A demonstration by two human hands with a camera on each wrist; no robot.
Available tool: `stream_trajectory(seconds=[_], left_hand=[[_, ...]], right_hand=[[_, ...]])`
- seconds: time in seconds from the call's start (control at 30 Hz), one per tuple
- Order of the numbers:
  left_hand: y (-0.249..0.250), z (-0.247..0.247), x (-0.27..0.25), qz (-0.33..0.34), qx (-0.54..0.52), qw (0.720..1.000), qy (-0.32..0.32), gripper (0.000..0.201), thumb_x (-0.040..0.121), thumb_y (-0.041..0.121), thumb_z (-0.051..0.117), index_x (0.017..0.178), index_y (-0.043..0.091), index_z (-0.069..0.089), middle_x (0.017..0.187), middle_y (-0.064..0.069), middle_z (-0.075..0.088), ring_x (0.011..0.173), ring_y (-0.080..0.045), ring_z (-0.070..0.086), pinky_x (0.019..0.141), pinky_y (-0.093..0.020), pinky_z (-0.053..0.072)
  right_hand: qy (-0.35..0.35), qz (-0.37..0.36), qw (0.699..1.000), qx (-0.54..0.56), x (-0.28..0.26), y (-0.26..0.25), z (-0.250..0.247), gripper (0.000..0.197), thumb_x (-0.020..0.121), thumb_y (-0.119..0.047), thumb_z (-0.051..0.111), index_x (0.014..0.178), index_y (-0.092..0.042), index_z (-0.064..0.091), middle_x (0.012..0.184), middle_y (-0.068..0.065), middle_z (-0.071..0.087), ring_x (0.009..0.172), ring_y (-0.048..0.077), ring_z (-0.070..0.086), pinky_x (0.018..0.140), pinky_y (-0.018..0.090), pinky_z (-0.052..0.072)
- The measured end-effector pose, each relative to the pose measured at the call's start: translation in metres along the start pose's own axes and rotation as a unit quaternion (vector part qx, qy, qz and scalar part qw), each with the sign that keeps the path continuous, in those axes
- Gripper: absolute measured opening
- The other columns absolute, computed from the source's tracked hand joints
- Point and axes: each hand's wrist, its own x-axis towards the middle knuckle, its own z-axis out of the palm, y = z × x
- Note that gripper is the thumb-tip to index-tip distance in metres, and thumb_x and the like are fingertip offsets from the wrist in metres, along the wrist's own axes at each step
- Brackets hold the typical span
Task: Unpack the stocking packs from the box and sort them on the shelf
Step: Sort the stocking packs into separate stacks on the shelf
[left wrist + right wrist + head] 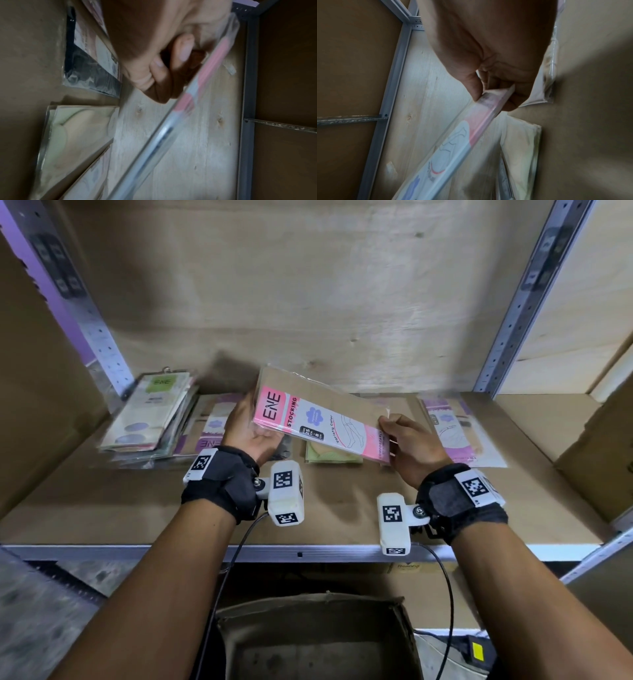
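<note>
A pink and white stocking pack (318,421) hangs tilted above the shelf board (325,508), held at both ends. My left hand (248,429) grips its left end, and in the left wrist view the left hand (164,65) curls against the pack (187,105). My right hand (407,446) pinches the right end; the right wrist view shows the right hand (496,86) with thumb and fingers on the pack (471,129). The open cardboard box (308,642) stands below the shelf, between my forearms.
A stack of green-labelled packs (150,412) lies at the shelf's left, a purple pack (212,426) beside it, a pale green pack (334,455) under the held one, and a purple pack (459,433) at the right. Metal uprights (520,302) flank the bay.
</note>
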Motion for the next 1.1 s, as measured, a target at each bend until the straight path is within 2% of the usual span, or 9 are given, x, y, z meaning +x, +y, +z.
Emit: stream_trajectory(seconds=[0.1,0.2,0.33,0.57,0.67,0.8,0.93,1.03,1.1], left_hand=[[0.000,-0.004,0.005,-0.023,-0.037,0.999,-0.028,0.034,0.103,0.033,0.046,0.085,0.010,0.064,0.057,0.000,0.070,0.051,-0.011,0.068,0.052,-0.022,0.057],[-0.001,-0.010,0.014,-0.040,-0.036,0.997,-0.051,0.049,0.096,0.056,0.050,0.102,0.011,0.068,0.089,-0.009,0.072,0.080,-0.021,0.069,0.084,-0.034,0.056],[-0.008,-0.014,0.023,-0.063,-0.114,0.989,-0.068,0.081,0.088,0.078,0.037,0.096,0.005,0.072,0.091,-0.010,0.070,0.076,-0.019,0.063,0.067,-0.024,0.049],[-0.031,0.004,0.013,0.044,0.286,0.951,-0.114,0.022,0.099,0.033,0.059,0.111,0.017,0.068,0.107,-0.005,0.077,0.093,-0.022,0.074,0.061,-0.022,0.056],[-0.041,0.003,0.016,0.129,0.448,0.882,-0.067,0.027,0.103,0.031,0.050,0.117,0.012,0.064,0.112,-0.014,0.073,0.074,-0.019,0.067,0.049,-0.022,0.049],[-0.042,0.006,0.015,0.180,0.542,0.820,-0.034,0.045,0.106,0.041,0.035,0.120,0.007,0.061,0.124,-0.013,0.068,0.104,-0.029,0.066,0.090,-0.043,0.055],[-0.042,0.009,0.013,0.212,0.569,0.794,-0.003,0.056,0.106,0.047,0.028,0.114,0.006,0.066,0.114,-0.012,0.069,0.094,-0.028,0.063,0.073,-0.029,0.048],[-0.042,0.006,0.015,0.211,0.562,0.799,0.019,0.057,0.106,0.048,0.029,0.109,0.007,0.069,0.099,-0.003,0.067,0.073,-0.015,0.061,0.055,-0.009,0.045],[-0.043,0.004,0.017,0.177,0.508,0.843,0.006,0.056,0.105,0.050,0.032,0.110,0.011,0.070,0.107,-0.003,0.071,0.085,-0.020,0.069,0.078,-0.019,0.058]], right_hand=[[-0.016,-0.002,1.000,0.009,0.000,0.000,-0.002,0.031,0.100,-0.017,0.054,0.070,-0.017,0.048,0.077,0.008,0.065,0.065,0.021,0.064,0.050,0.025,0.047],[-0.016,0.003,1.000,0.015,0.001,-0.003,-0.006,0.030,0.100,-0.018,0.055,0.071,-0.017,0.046,0.073,0.008,0.062,0.058,0.019,0.062,0.046,0.027,0.041],[-0.005,0.027,0.994,0.104,0.003,-0.006,-0.010,0.030,0.099,-0.012,0.057,0.072,-0.018,0.044,0.073,0.006,0.069,0.066,0.017,0.071,0.059,0.028,0.055],[-0.078,0.041,0.993,0.083,-0.001,0.003,0.010,0.017,0.088,0.011,0.059,0.095,-0.004,0.057,0.093,0.015,0.068,0.082,0.027,0.066,0.073,0.033,0.063],[-0.103,0.034,0.994,-0.005,-0.005,0.005,0.014,0.027,0.085,0.011,0.062,0.105,-0.006,0.056,0.094,0.016,0.066,0.092,0.032,0.060,0.072,0.030,0.062],[-0.131,0.024,0.985,-0.109,-0.013,0.003,0.021,0.023,0.095,-0.025,0.063,0.105,-0.004,0.063,0.091,0.015,0.073,0.069,0.022,0.069,0.052,0.024,0.053],[-0.124,-0.051,0.967,-0.215,-0.015,0.005,0.023,0.042,0.103,-0.040,0.048,0.095,-0.001,0.061,0.066,0.012,0.064,0.047,0.019,0.047,0.039,0.022,0.030],[-0.122,-0.067,0.969,-0.205,-0.015,0.007,0.025,0.035,0.103,-0.034,0.048,0.096,-0.002,0.057,0.064,0.015,0.060,0.046,0.019,0.040,0.038,0.021,0.025],[-0.136,-0.057,0.977,-0.152,-0.015,0.007,0.025,0.030,0.103,-0.031,0.049,0.097,-0.002,0.055,0.061,0.014,0.059,0.045,0.020,0.040,0.040,0.024,0.023]])
